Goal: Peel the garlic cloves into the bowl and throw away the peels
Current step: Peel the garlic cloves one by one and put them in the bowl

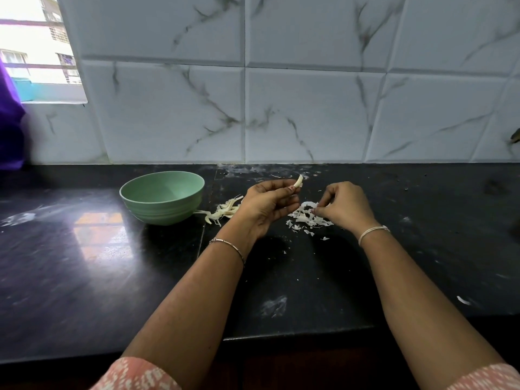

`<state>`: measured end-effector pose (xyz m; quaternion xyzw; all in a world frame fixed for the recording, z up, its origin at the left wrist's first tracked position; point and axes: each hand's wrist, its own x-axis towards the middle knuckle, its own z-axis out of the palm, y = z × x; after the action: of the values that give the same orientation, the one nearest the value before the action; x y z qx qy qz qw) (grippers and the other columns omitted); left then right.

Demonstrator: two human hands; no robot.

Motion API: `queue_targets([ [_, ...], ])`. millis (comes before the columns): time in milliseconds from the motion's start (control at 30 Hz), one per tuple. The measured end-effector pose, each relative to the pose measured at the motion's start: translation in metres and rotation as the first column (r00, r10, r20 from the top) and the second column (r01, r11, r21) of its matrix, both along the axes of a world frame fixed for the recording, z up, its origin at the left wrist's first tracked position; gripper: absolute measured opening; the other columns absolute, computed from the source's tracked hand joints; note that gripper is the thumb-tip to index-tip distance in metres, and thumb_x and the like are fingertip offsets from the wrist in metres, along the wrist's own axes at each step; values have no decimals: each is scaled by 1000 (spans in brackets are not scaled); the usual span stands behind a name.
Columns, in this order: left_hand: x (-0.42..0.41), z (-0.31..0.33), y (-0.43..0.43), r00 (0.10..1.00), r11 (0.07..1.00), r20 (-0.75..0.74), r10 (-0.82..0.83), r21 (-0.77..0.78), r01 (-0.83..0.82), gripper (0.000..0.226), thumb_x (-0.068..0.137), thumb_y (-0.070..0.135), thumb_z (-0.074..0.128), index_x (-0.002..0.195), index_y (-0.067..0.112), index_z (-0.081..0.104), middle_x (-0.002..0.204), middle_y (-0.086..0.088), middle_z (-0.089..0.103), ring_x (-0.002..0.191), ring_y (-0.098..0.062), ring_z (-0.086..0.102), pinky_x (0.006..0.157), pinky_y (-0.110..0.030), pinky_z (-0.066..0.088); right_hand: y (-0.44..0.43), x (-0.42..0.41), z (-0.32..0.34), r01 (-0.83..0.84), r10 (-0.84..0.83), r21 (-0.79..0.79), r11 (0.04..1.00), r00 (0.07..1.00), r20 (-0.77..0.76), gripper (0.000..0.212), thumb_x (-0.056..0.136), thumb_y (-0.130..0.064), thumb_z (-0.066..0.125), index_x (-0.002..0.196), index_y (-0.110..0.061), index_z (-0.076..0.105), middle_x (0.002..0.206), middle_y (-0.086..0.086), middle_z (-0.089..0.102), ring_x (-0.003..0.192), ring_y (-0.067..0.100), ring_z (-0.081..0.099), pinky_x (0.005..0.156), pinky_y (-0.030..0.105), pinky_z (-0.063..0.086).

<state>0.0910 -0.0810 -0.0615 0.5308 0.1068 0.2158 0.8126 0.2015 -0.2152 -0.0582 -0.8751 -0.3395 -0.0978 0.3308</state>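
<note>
Sleeves (135,372) nearest; left hand (270,205) pinches clove (298,181), right hand (347,206) pinches peels (305,218).

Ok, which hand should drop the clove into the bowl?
Left. The left hand pinches the clove and is nearer the green bowl; the right hand sits over the peels.

Pale green round bowl (161,197) | glossy black stone counter (84,263) | white wall tiles (309,114) carry grey veins | white papery garlic peels (308,218) | pink fabric sleeve (135,374) speckled white

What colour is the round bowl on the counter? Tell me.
The round bowl is pale green, clearest in the head view.
</note>
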Motion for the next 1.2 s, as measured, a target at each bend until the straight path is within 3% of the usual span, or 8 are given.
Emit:
queue_targets([
  [100, 0, 0, -2, 1000, 1000, -3, 11, 17, -11, 12, 86, -4, 65, 95, 3, 69, 85, -9, 73, 69, -14, 69, 65, -27, 60, 3, 1, -2, -58, 66, 139, 989, 996, -54, 27, 73, -8, 81, 66, -22, 58, 68, -6, 62, 61, 8, 56, 59, 24, 44],
  [200, 0, -1, -3, 999, 999, -4, 35, 41, -35, 11, 85, -6, 65, 91, 3, 68, 79, -9, 70, 64, -13, 68, 65, -27, 60, 7, -5, 1, -180, 301, 430, 885, 925, -232, 18, 84, 0, 69, 89, -17, 66, 87, 1, 69, 80, 13, 65, 71, 25, 54],
  [300, 1, -1, -5, 997, 993, -7, 77, 88, -76, 11, 84, -6, 67, 88, 4, 68, 73, -7, 68, 62, -12, 65, 63, -25, 59, 9, -12, 4, -182, 402, 554, 813, 862, -308, 12, 85, -4, 70, 90, -15, 70, 90, 8, 71, 79, 15, 66, 71, 28, 57],
  [400, 3, -2, -9, 992, 980, -4, 128, 152, -126, 13, 85, -8, 65, 85, 5, 66, 64, -3, 67, 56, -9, 64, 60, -23, 58, 11, -15, 2, -186, 390, 546, 817, 876, -285, 6, 82, -8, 76, 85, -11, 72, 84, 13, 72, 74, 17, 68, 71, 30, 57],
  [567, 7, -5, -12, 982, 954, 24, 189, 233, -189, 11, 84, -4, 69, 93, 2, 65, 69, -5, 62, 55, -8, 62, 58, -24, 58, 13, -15, 1, -193, 404, 574, 796, 876, -265, 5, 84, -4, 73, 88, -8, 74, 81, 7, 73, 73, 10, 69, 67, 18, 54],
  [733, 9, -5, -12, 962, 912, 63, 267, 307, -273, 14, 83, 2, 73, 94, 0, 66, 71, -7, 63, 52, -7, 59, 52, -22, 52, 13, -16, 1, -229, 425, 554, 800, 869, -254, 13, 91, -5, 65, 95, -14, 73, 92, 3, 73, 87, 12, 68, 82, 21, 55],
  [933, 8, -5, -13, 960, 925, 51, 274, 257, -278, 11, 82, 3, 74, 91, 2, 67, 64, -5, 62, 52, -10, 56, 55, -23, 55, 14, -15, 1, -186, 384, 585, 789, 893, -235, 14, 87, -5, 70, 80, -17, 70, 77, -1, 70, 75, 9, 65, 77, 25, 54],
  [1200, 9, -6, -11, 969, 942, 38, 245, 226, -247, 7, 85, 0, 69, 92, 0, 69, 67, -6, 61, 57, -10, 56, 60, -24, 58, 15, -14, 1, -169, 377, 597, 785, 894, -243, 15, 88, -4, 67, 81, -17, 70, 79, 1, 71, 77, 10, 66, 76, 21, 55],
])
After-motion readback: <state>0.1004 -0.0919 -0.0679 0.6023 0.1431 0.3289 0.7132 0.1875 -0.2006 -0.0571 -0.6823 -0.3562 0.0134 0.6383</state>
